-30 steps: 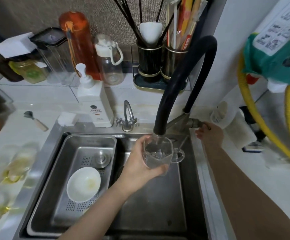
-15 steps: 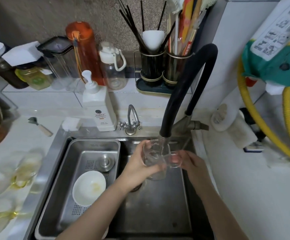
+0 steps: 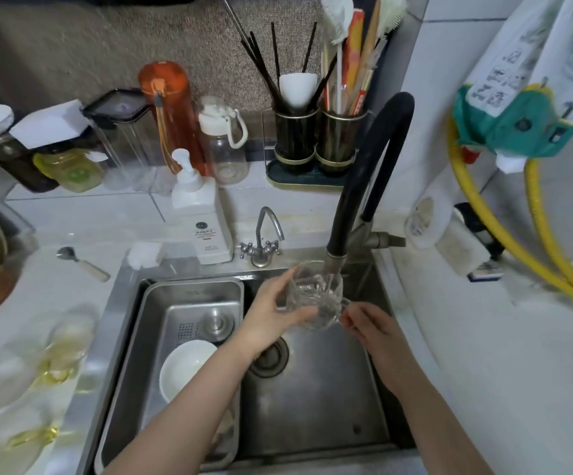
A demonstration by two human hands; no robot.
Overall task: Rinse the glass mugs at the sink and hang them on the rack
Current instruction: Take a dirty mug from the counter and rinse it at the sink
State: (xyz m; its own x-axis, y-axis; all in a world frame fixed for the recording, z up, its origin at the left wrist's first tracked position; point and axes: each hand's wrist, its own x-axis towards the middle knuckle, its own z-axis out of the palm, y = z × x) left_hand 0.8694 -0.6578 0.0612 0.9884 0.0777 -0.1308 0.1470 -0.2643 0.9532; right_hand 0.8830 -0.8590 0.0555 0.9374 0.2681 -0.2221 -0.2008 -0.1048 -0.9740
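Note:
A clear glass mug (image 3: 316,296) is held over the steel sink (image 3: 316,399), right under the spout of the black hose faucet (image 3: 360,186), and water runs into it. My left hand (image 3: 271,315) grips the mug's body from the left, thumb toward the rim. My right hand (image 3: 369,320) pinches the mug's handle on the right side. Several more glass mugs with yellow handles (image 3: 55,354) stand blurred on the counter at the left. No hanging rack shows in this view.
A steel drain tray (image 3: 192,293) in the sink's left half holds a white bowl (image 3: 185,368). Behind the sink stand a soap pump bottle (image 3: 199,221), a small chrome tap (image 3: 264,238), bottles and utensil holders (image 3: 316,142). Yellow hoses (image 3: 504,241) run along the right wall.
My right hand left the faucet lever and came down to the mug's handle. Water now splashes in the mug, which my left hand has tilted slightly.

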